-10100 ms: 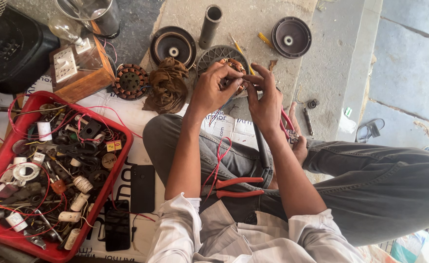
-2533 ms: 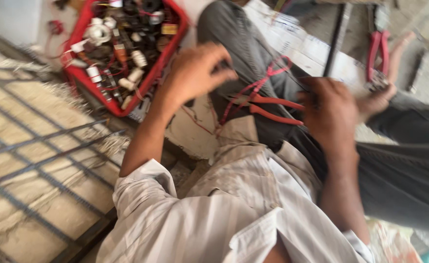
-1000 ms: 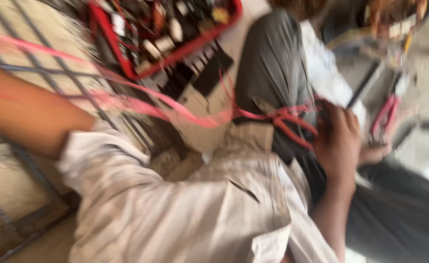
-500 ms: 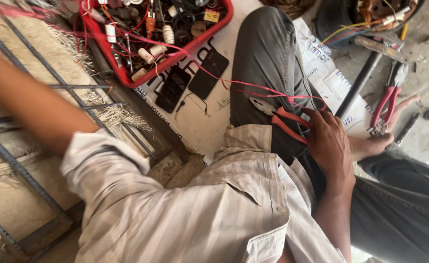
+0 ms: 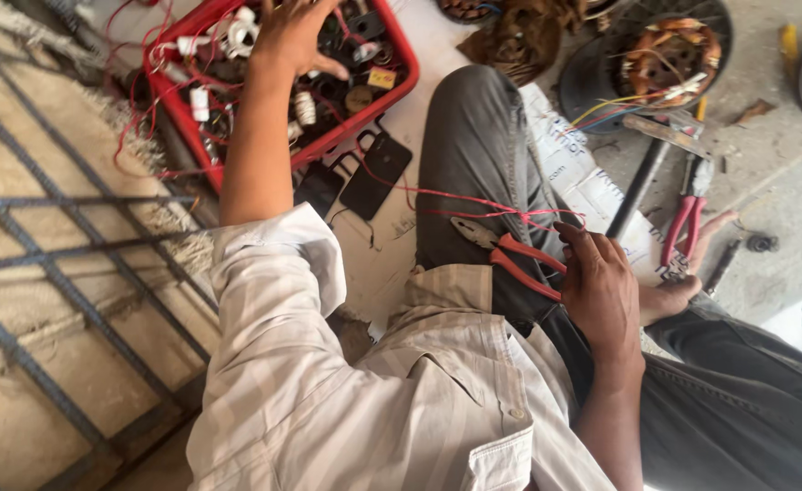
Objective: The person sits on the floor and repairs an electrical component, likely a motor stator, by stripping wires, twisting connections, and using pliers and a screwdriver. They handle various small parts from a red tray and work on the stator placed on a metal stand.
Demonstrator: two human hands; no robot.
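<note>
Concrete floor (image 5: 783,182) forms the working surface, with a metal grille (image 5: 46,264) lying beside the seated person. Landmark: the red tray (image 5: 401,68), filled with small electrical parts and red wires. Left hand (image 5: 293,35) reaches into the tray, fingers spread open over the parts, gripping nothing that can be seen. Right hand (image 5: 601,291) rests on the person's thigh, well away from the tray, fingers loosely curled and touching the red-handled pliers (image 5: 510,255) that lie across the grey trousers; a thin red wire (image 5: 474,202) runs from the tray to the pliers. Two flat black plates (image 5: 373,168) lie just outside the tray's near edge. Farther from the tray, a motor winding (image 5: 669,59) with copper coils sits on the floor, with a hammer (image 5: 646,168) and a second pair of pliers (image 5: 687,214) near it.
</note>
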